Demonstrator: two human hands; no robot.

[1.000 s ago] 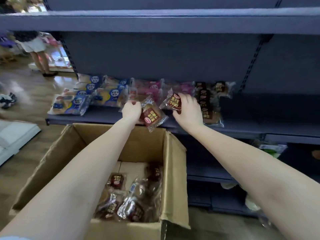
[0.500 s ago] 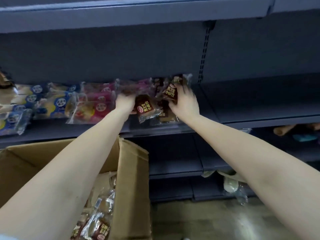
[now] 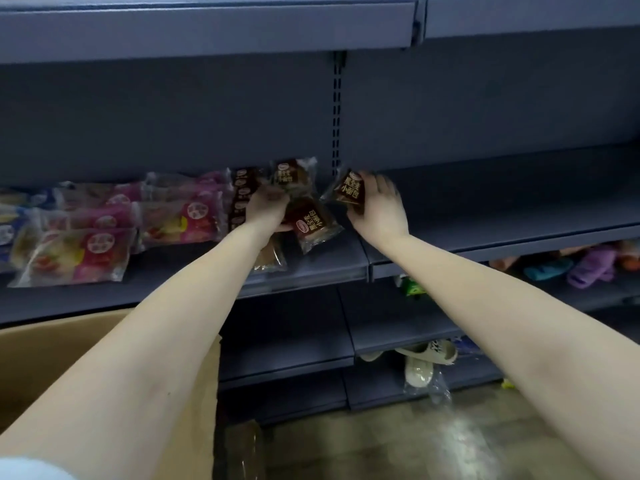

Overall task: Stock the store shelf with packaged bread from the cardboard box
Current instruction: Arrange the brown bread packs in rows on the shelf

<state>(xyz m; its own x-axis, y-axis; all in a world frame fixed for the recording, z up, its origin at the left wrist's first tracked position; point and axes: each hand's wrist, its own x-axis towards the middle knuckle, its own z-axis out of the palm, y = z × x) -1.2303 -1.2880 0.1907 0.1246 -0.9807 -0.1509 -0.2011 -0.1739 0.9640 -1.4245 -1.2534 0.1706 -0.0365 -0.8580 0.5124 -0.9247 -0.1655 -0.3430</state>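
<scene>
the cardboard box (image 3: 41,368) is cut by the left edge, its inside unseen.

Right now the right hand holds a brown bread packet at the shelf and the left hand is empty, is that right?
Not quite: the left hand isn't empty, it grips a second brown packet, as the head view shows. The right hand does hold a brown bread packet at the shelf.

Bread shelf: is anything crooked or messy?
Yes. The brown pack in the left hand is tilted, its label upside down. A second pack under that wrist lies skewed near the shelf front edge. The right hand holds a third pack the right way up.
</scene>
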